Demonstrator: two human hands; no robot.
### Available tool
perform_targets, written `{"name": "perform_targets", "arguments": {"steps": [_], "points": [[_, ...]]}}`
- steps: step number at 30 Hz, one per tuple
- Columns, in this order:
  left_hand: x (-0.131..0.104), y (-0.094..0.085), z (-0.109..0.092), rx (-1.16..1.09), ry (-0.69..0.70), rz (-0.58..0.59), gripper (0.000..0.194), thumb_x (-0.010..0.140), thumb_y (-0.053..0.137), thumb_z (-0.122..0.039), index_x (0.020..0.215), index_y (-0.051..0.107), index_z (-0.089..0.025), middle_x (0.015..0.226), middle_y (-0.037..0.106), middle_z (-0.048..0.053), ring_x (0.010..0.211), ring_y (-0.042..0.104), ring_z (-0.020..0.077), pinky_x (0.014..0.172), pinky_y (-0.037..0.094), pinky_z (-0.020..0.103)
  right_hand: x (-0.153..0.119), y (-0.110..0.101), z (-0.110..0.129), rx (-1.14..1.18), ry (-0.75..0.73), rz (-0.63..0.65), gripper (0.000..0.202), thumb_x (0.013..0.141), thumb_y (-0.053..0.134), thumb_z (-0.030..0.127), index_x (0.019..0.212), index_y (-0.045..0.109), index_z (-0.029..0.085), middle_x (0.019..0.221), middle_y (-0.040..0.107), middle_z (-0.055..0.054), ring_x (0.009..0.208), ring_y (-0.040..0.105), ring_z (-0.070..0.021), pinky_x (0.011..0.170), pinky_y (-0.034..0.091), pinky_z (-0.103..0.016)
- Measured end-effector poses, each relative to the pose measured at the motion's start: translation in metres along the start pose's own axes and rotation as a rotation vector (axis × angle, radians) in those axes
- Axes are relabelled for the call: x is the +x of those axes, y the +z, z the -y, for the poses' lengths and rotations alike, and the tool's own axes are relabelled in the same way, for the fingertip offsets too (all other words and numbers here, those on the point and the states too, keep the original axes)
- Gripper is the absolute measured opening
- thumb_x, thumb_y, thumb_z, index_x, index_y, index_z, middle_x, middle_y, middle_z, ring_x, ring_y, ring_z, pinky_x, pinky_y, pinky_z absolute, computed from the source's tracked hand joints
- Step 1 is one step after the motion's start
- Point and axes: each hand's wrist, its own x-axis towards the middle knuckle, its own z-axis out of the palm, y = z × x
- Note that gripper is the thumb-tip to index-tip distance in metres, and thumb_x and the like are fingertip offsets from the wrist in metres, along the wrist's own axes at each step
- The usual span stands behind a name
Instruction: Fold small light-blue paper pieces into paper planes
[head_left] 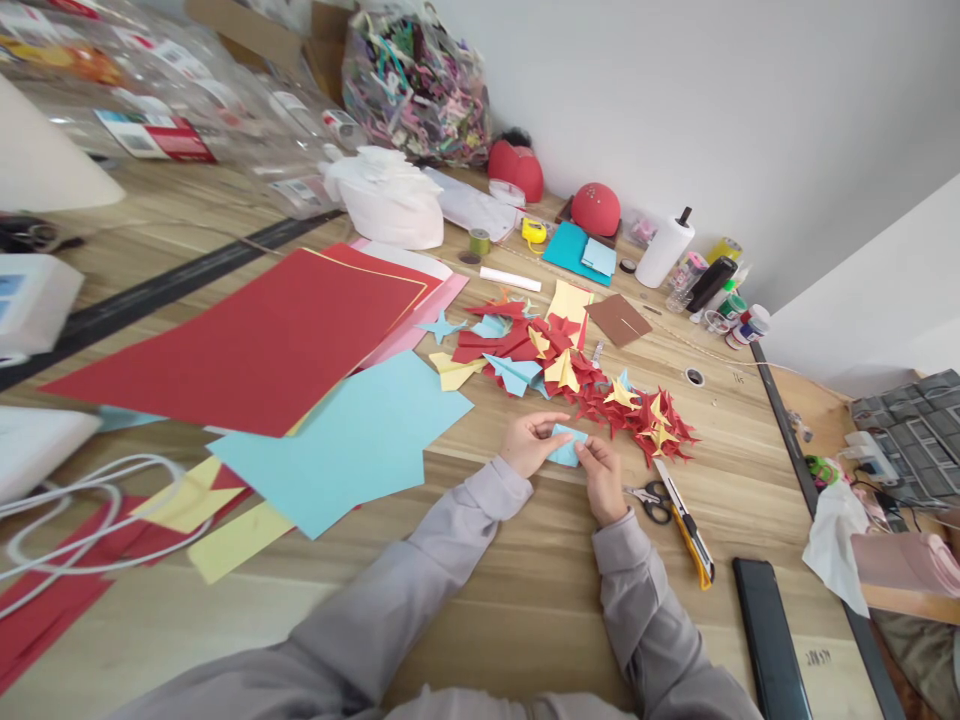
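Observation:
Between both hands is a small light-blue piece of folded paper (568, 447), held just above the wooden table. My left hand (531, 443) pinches its left side, thumb on top. On the right side, my right hand (600, 473) grips the paper between thumb and fingers. Just beyond the hands lies a heap of folded red paper pieces (517, 343), mixed with yellow and blue ones. A blue paper plane (513, 373) rests at the heap's near edge. Beside my right hand are black-handled scissors (658, 502) and a yellow utility knife (691, 540).
Large red sheets (247, 340) and light-blue sheets (352, 440) spread over the left side. A black phone-like slab (772, 640) lies at right. Along the wall stand a white bottle (665, 250), a yellow tape measure (533, 231) and a stuffed plastic bag (416, 85). White cables (112, 500) coil at far left.

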Motion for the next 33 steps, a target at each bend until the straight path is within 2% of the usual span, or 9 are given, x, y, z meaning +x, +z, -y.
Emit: {"name": "perform_targets", "arguments": {"steps": [8,13,19,25,33], "points": [[0.0021,-0.0027,0.0001,-0.047,-0.005,-0.052,0.048,0.046,0.080,-0.031,0.087,0.067,-0.010,0.067,0.069,0.004,0.058,0.062,0.0138,0.058,0.051,0.026,-0.0002,-0.0029,-0.0034,0.066,-0.040,-0.019,0.017,0.079,0.053,0.031,0.073,0.061,0.017,0.059,0.053,0.002,0.057,0.049,-0.0121,0.059,0.040,-0.025],[0.0025,-0.0036,-0.0007,-0.062,-0.009,-0.061,0.048,0.046,0.081,-0.033,0.086,0.067,-0.010,0.068,0.070,0.005,0.061,0.064,0.0164,0.060,0.053,0.028,-0.0003,0.0008,-0.0002,0.015,-0.033,-0.025,0.013,0.074,0.060,0.033,0.075,0.060,0.019,0.065,0.058,0.002,0.057,0.052,-0.0119,0.060,0.043,-0.026],[0.0031,-0.0033,0.0014,-0.086,-0.025,-0.045,0.048,0.046,0.080,-0.030,0.088,0.066,-0.010,0.069,0.070,0.005,0.061,0.063,0.0159,0.061,0.052,0.028,0.0005,0.0032,0.0012,-0.015,-0.037,-0.042,0.017,0.074,0.060,0.036,0.074,0.059,0.019,0.065,0.058,0.002,0.057,0.052,-0.0117,0.058,0.044,-0.026],[-0.0001,-0.0009,-0.0013,0.036,-0.024,0.014,0.046,0.050,0.077,-0.026,0.092,0.066,-0.009,0.066,0.068,0.004,0.058,0.060,0.0128,0.057,0.049,0.024,-0.0001,0.0025,0.0001,-0.057,-0.047,-0.040,0.018,0.075,0.059,0.036,0.073,0.058,0.018,0.064,0.057,0.002,0.058,0.052,-0.0117,0.058,0.044,-0.025],[-0.0010,-0.0023,-0.0058,0.101,-0.029,0.005,0.042,0.049,0.077,-0.026,0.086,0.067,-0.009,0.067,0.067,0.004,0.058,0.060,0.0133,0.056,0.048,0.024,-0.0016,0.0023,-0.0035,-0.105,-0.078,-0.057,0.018,0.077,0.058,0.036,0.078,0.057,0.019,0.067,0.057,0.001,0.060,0.054,-0.0122,0.059,0.044,-0.026]]}}
